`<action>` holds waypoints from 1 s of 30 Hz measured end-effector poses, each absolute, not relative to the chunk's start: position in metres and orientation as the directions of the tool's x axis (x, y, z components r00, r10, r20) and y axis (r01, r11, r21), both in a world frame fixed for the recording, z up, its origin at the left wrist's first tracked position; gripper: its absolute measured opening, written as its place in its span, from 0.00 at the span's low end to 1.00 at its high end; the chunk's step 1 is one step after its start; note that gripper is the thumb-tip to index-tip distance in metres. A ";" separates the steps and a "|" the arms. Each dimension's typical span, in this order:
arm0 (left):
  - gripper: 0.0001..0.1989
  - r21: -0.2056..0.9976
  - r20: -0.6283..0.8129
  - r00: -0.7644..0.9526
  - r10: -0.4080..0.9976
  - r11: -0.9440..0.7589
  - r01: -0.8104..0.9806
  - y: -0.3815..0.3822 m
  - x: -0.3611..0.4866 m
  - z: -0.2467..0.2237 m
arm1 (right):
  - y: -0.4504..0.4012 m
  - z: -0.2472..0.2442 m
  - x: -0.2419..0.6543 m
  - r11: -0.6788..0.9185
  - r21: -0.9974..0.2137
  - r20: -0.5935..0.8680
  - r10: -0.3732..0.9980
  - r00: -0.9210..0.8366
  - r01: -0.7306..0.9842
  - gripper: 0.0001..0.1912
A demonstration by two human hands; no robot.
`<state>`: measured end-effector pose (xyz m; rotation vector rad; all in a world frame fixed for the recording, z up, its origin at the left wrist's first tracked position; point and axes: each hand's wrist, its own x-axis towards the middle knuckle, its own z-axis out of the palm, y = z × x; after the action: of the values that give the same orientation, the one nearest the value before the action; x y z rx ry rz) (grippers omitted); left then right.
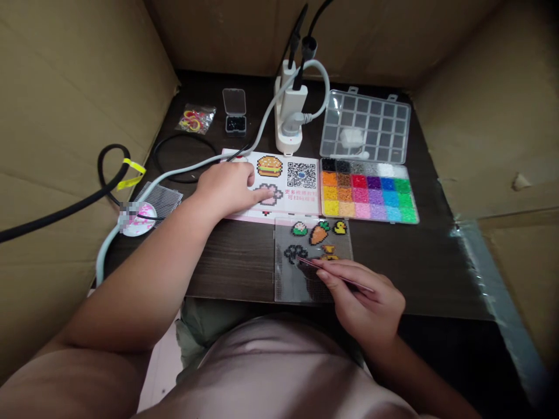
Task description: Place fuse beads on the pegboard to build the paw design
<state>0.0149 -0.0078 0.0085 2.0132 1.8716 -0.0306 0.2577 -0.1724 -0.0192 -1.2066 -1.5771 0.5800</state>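
Observation:
My left hand (pixel 229 186) rests open on a printed pattern sheet (pixel 301 201), one digit stretched out onto a pink paw picture (pixel 271 195). A burger picture (pixel 269 166) and a QR code (pixel 301 174) are printed beside it. In my right hand (pixel 367 297) is a pair of tweezers (pixel 336 274), gripped like a pen. Their tips touch or hover just over a dark bead outline (pixel 296 252) on the clear pegboard (pixel 286 285); which, I cannot tell. The same board carries a bead carrot (pixel 319 233), a yellow duck (pixel 340 227) and a green-and-white figure (pixel 299 228).
A sorted bead box (pixel 369 189) sits right of the sheet, its clear lid (pixel 367 125) folded back. Behind stands a power strip (pixel 289 116) with cables. At left are a small black-bead box (pixel 236 122), a plastic bag (pixel 195 119) and a round dish (pixel 138 219). Cardboard walls (pixel 476 116) enclose the table.

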 end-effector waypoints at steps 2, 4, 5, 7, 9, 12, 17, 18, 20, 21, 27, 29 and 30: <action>0.28 0.263 -0.278 0.108 0.954 -0.032 0.964 -0.008 0.015 0.008 | -0.172 -0.019 0.257 0.380 -0.829 0.426 0.904 0.023 0.410 0.14; 0.28 0.253 -0.276 0.109 0.955 -0.037 0.967 -0.008 0.015 0.008 | -0.172 -0.019 0.257 0.383 -0.827 0.428 0.904 0.019 0.411 0.13; 0.28 0.248 -0.274 0.108 0.956 -0.038 0.968 -0.008 0.015 0.008 | -0.172 -0.019 0.257 0.381 -0.826 0.426 0.905 0.017 0.414 0.13; 0.28 0.242 -0.274 0.105 0.956 -0.037 0.970 -0.008 0.015 0.008 | -0.171 -0.019 0.257 0.369 -0.828 0.415 0.910 0.017 0.422 0.12; 0.29 0.243 -0.278 0.102 0.955 -0.033 0.970 -0.008 0.015 0.008 | -0.171 -0.018 0.257 0.352 -0.834 0.401 0.916 0.028 0.424 0.11; 0.29 0.246 -0.280 0.109 0.954 -0.039 0.969 -0.008 0.014 0.008 | -0.172 -0.017 0.258 0.342 -0.850 0.397 0.916 0.061 0.400 0.12; 0.29 0.238 -0.280 0.112 0.953 -0.044 0.970 -0.008 0.014 0.009 | -0.177 -0.011 0.264 0.290 -0.870 0.351 0.932 0.088 0.398 0.10; 0.29 0.236 -0.278 0.111 0.954 -0.044 0.971 -0.008 0.014 0.009 | -0.178 -0.010 0.265 0.283 -0.869 0.344 0.935 0.086 0.407 0.10; 0.29 0.230 -0.273 0.110 0.956 -0.046 0.972 -0.008 0.015 0.009 | -0.178 -0.009 0.268 0.284 -0.863 0.346 0.935 0.079 0.418 0.10; 0.29 0.227 -0.271 0.111 0.956 -0.049 0.973 -0.008 0.015 0.009 | -0.178 -0.010 0.269 0.291 -0.860 0.351 0.934 0.073 0.419 0.11; 0.28 0.280 -0.284 0.120 0.951 -0.038 0.959 -0.008 0.011 0.009 | -0.173 -0.020 0.272 0.362 -0.833 0.414 0.910 0.036 0.418 0.13; 0.27 0.320 -0.284 0.120 0.951 -0.025 0.947 -0.007 0.008 0.009 | -0.172 -0.021 0.272 0.382 -0.824 0.433 0.901 0.031 0.418 0.12; 0.26 0.337 -0.290 0.120 0.950 -0.016 0.942 -0.007 0.007 0.009 | -0.171 -0.021 0.272 0.388 -0.822 0.438 0.899 0.026 0.417 0.11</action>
<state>0.0072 -0.0072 0.0089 1.9632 1.8271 0.0245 0.2725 -0.1707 -0.0211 -1.2042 -1.5812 0.5652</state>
